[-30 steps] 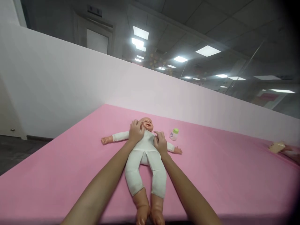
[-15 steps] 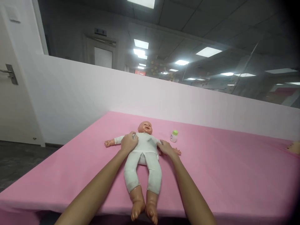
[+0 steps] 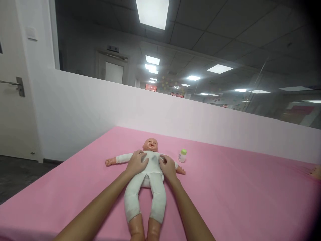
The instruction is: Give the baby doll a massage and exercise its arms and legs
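Two bare hands lie over the upper body of a doll [image 3: 153, 167], which rests face up between them on a pink cover [image 3: 225, 194]. The left hand [image 3: 135, 163] is palm down at one edge of the chest, its thumb spread from lightly bent fingers and pointing inward; the right hand [image 3: 169, 168] curls at the opposite edge, and whether its thumb and fingers pinch the white cloth or merely rest there, I cannot tell. The head [image 3: 150, 144] lies just beyond the fingertips, the legs [image 3: 157, 202] run back from the hands toward the person, and a green-capped bottle [image 3: 182, 156] stands beyond the right hand, a little to its outer side. Good contact here, I judge, calls for matching both sides: hands level with each other, pressure equal, thumbs laid flat rather than dug in. The stuffed-looking body probably yields easily, so a light, broad touch should suit it better than fingertips, and uneven force could roll or drag it. The right elbow and wrist are best swung narrowly, away from the bottle.
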Tool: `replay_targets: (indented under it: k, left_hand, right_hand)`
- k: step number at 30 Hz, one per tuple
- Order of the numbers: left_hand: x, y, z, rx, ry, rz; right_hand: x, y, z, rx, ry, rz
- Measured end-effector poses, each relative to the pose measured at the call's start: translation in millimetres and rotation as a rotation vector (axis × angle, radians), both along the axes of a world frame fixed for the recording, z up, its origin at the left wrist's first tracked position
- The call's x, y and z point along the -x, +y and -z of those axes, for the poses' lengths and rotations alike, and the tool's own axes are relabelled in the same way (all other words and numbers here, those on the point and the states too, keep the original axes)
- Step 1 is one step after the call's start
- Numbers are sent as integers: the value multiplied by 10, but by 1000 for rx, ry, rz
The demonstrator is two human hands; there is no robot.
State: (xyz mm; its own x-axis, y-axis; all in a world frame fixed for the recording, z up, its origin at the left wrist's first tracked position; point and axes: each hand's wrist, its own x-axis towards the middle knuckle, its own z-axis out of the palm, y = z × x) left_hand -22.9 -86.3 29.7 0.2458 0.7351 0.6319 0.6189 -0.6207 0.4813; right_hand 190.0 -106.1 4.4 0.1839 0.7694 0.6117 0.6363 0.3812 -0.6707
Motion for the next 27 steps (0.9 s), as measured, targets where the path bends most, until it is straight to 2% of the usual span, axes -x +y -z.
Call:
replay_targets:
  k: [4,7,9,11,13,15,16,17,18,20,22,24,27]
  left_hand:
    - [-25,-37,20,-2,-8,47]
    - [9,-89,-8,-29,-18,69]
    - [0,-134,-94,-36,-26,112]
    - [-108,-154,-238,13,-65,210]
    - [-363,-115,-405,154,-177,335]
    - [-763,-6,-535,416,-374,439]
    - [-997,66,-572,627,-505,457]
    - [-1237,143,-586,844,-682,398]
    - [-1472,219,-578,926,-727,370]
    - [-1882,350,-512,1006,-799,322]
    - [-2172,443,-406,1048,-895,284]
    - [-2338,506,-292,1081,-982,297]
    - [-2414,571,-154,1114,-1082,365]
  right_hand:
    - [51,-17,-53,-49,-27,3]
    - [-4,-14,-128,-139,57,27]
    - [-131,-1,-191,-213,148,101]
    - [-341,16,-257,-270,206,184]
    - [-614,34,-312,-311,196,217]
    - [-902,61,-343,-313,210,259]
    - [-1035,80,-347,-284,227,281]
    - [-1151,103,-342,-239,236,288]
    - [-1247,131,-330,-188,230,283]
    - [-1375,197,-286,-107,163,256]
    - [-1427,270,-223,-40,47,230]
    - [-1438,335,-160,68,-59,182]
    - [-1448,379,-117,195,-176,94]
